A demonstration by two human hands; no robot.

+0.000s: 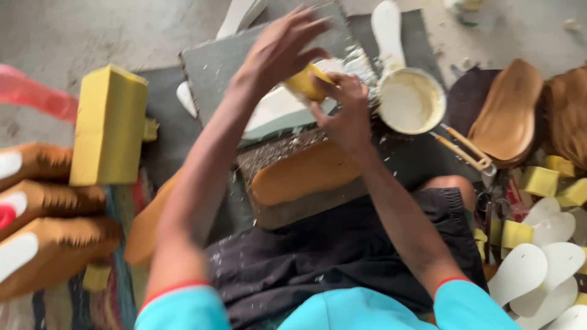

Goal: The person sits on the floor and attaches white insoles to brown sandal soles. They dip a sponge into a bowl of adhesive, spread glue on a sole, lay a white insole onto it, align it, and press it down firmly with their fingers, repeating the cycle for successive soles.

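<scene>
My left hand (278, 52) and my right hand (345, 113) both grip a small yellow foam piece (306, 82) above a white shoe insole (278, 113). The insole lies on a grey slab (208, 67). Just below them a tan sole (302, 174) rests on a rough dark board (287, 211) on my lap. The left hand's fingers spread over the top of the foam; the right hand's fingers pinch it from the side.
A round tin of white glue (409, 101) stands to the right, with a brush (461, 146) beside it. A big yellow foam block (110, 125) lies on the left. Brown soles (507, 110) and white insoles (538, 269) are piled on the right, fur-edged soles (43, 201) on the left.
</scene>
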